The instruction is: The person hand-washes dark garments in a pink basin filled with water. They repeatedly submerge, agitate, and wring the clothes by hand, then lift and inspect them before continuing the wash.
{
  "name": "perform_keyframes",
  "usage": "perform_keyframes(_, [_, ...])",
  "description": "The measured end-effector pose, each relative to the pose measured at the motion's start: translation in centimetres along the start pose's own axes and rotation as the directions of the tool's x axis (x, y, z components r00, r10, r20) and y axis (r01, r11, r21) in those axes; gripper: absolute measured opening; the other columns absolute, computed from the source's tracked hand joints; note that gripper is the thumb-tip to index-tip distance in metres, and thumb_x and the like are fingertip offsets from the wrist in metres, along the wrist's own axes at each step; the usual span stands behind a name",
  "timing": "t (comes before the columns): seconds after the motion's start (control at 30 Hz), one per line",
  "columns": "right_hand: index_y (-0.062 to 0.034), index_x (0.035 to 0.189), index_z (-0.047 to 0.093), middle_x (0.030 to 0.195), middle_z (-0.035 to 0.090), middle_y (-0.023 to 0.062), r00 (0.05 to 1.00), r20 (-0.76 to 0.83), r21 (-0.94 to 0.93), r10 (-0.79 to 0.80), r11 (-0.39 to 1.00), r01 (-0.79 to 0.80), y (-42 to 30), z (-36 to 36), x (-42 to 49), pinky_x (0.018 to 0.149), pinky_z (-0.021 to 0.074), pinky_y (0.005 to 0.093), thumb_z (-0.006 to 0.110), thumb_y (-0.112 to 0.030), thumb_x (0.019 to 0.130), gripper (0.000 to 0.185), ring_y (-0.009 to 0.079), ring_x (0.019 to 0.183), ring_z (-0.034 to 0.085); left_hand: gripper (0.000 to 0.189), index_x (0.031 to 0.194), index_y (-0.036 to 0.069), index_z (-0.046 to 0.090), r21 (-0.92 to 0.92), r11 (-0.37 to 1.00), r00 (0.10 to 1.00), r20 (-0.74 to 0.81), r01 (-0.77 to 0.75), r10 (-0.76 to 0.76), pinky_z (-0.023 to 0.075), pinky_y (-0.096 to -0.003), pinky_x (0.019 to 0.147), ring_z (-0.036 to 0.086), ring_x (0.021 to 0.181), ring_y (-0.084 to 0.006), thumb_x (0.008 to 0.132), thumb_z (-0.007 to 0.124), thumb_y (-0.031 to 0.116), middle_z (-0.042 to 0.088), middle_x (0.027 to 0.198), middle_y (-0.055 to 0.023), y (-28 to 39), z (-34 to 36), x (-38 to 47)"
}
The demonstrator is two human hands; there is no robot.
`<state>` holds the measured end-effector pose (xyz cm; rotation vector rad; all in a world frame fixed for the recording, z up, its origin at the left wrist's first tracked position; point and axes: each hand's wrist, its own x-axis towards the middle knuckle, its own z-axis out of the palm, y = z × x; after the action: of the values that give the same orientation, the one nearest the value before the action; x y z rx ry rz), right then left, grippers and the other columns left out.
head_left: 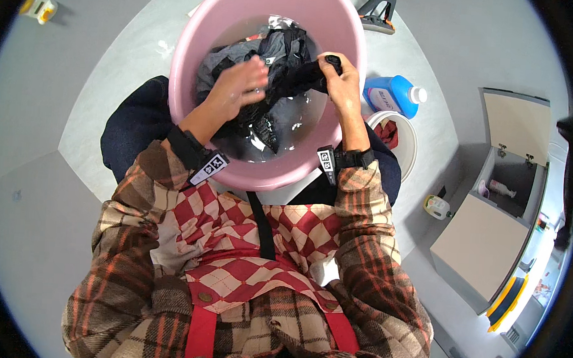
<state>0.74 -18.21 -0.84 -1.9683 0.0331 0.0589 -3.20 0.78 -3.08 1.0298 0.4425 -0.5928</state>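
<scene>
A pink plastic tub [262, 177] stands before me between my knees, part filled with water. Soaking in it is a heap of wet grey and black clothes [274, 47]. At the tub's right side my right hand [342, 84] grips one end of a black wet garment [299, 80], which trails down to the left into the water. My left hand [238, 86], blurred, is over the heap with its fingers apart. Whether it touches the cloth I cannot tell. Black straps with printed tags sit on both wrists.
Right of the tub stand a blue detergent bottle [393, 96] and a white bucket [406, 158] holding red cloth [387, 134]. A brush-like tool [378, 23] lies beyond. Further right are a white bottle [436, 207] and an opened cabinet [479, 247]. Another bottle [41, 9] stands far left.
</scene>
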Motion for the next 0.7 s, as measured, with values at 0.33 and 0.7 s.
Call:
perform_keyframes(0.33, [-0.0083,0.078,0.065,0.075,0.058,0.0065,0.818,0.118,0.190,-0.564,0.821,0.539,-4.9,7.4,-8.9,0.069,0.0436,0.0290,0.071,-0.010,0.065,0.014,0.0240,0.069,0.057,0.041,0.122,0.004,0.041,-0.503,0.816,0.820,0.569,0.286,0.063,0.0453,-0.0228,0.077,0.052,0.081,-0.0116,0.092,0.047,0.030,0.051,0.097,-0.0106,-2.1,-1.2,1.1])
perform_keyframes(0.7, [-0.0017,0.058,0.050,0.058,0.048,0.0138,0.762,-0.201,-0.289,-0.616,0.781,0.554,-3.3,6.7,-3.7,0.047,0.0412,0.0366,0.066,-0.011,0.068,0.021,0.0314,0.052,0.051,0.021,0.078,0.011,0.054,-0.458,0.884,0.962,0.185,-0.096,0.200,0.0443,-0.0296,0.072,0.052,0.075,-0.0096,0.090,0.050,0.028,0.053,0.080,0.0003,-1.3,2.3,1.2])
